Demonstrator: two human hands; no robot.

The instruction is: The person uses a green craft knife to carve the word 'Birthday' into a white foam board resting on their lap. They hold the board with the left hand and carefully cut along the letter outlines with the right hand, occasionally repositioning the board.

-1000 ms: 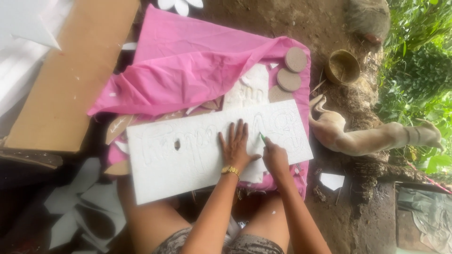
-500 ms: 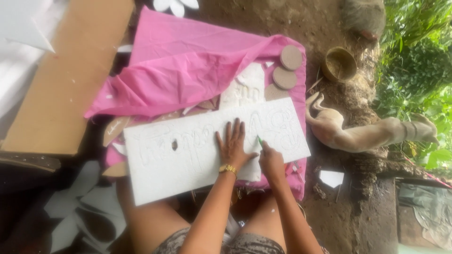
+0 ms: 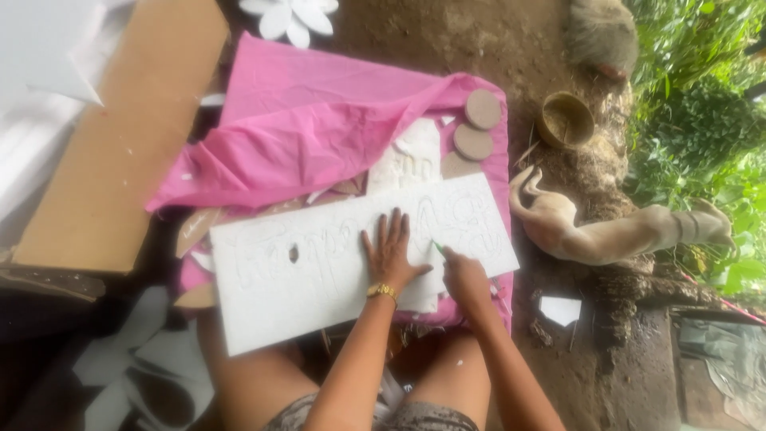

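A long white foam board with outlines cut into it lies across my lap over a pink cloth. My left hand presses flat on the board near its middle, fingers spread, a gold bracelet on the wrist. My right hand is closed around a thin green-tipped cutting tool whose point touches the board's right part. A small dark hole shows in the board's left half.
A brown cardboard sheet lies at the left. Two round cardboard discs sit on the cloth's far end. A dog lies on the dirt at the right, near a round bowl. White foam offcuts lie at lower left.
The view has shifted slightly. Both hands stay on the board in nearly the same place, the right hand's tool still at the board's right part.
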